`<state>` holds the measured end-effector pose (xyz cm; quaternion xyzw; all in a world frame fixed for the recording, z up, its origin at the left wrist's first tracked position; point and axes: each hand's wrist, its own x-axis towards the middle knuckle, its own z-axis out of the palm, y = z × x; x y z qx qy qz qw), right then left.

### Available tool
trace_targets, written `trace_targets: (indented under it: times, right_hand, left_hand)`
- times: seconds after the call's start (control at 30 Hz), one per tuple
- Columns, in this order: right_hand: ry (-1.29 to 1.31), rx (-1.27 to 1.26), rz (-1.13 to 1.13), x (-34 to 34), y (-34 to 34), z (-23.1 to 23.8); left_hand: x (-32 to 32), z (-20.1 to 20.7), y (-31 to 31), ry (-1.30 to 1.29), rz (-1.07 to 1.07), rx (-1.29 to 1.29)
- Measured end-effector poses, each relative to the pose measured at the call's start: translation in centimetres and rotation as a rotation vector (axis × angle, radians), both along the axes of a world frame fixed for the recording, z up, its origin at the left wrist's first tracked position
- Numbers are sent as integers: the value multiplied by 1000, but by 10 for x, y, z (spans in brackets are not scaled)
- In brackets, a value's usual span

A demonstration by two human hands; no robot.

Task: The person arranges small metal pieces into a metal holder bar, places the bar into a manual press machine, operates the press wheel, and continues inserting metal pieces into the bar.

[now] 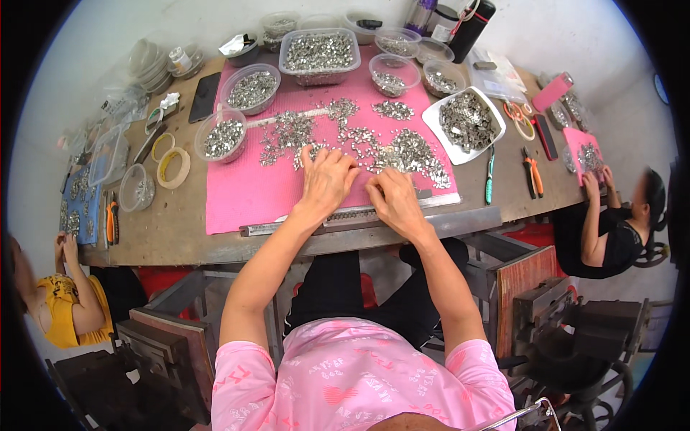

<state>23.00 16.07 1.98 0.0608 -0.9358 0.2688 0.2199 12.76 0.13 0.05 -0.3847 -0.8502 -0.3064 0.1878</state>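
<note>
Clearly, in the head view, both your hands are low over the pink mat at the middle of the desk's front edge. Small silvery metal pieces lie loose across the mat, in patches running from beyond your left hand to beyond your right hand. Your left hand reaches further toward the desk's back edge, its fingertips right at the pieces; the thickest heap lies ahead of your right hand and toward the desk's right end. A slotted metal rail lies on your side of the pieces, its long axis running roughly along the front edge. Your right hand is the nearer to it, partly over it.

Fingers on both hands are bent and turned down, but I cannot tell whether either grip is pinching a piece or is bare. Your knuckles hide the mat under the fingertips, and your right hand and wrist cover some of the rail. Single pieces are too small to show their own axis. By the desk's left and right ends, co-workers are partly cut off by the lens rim.
</note>
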Motion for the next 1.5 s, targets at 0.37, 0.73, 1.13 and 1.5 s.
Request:
trace_targets:
  times: [0.37,0.73,1.13,1.5]
  right_hand:
    - [60,-142,84,31,-27,-5]
    - [197,-27,-79,-5,2,-12]
    - [88,2,-48,0,-2,-2]
    - [31,-97,160,27,-29,3]
  left_hand:
    - [-3,4,1,-106,-90,-15]
    - [-3,-2,0,-92,-72,-11]
    - [32,24,-43,-170,-121,43]
    - [63,13,-61,-170,-134,35]
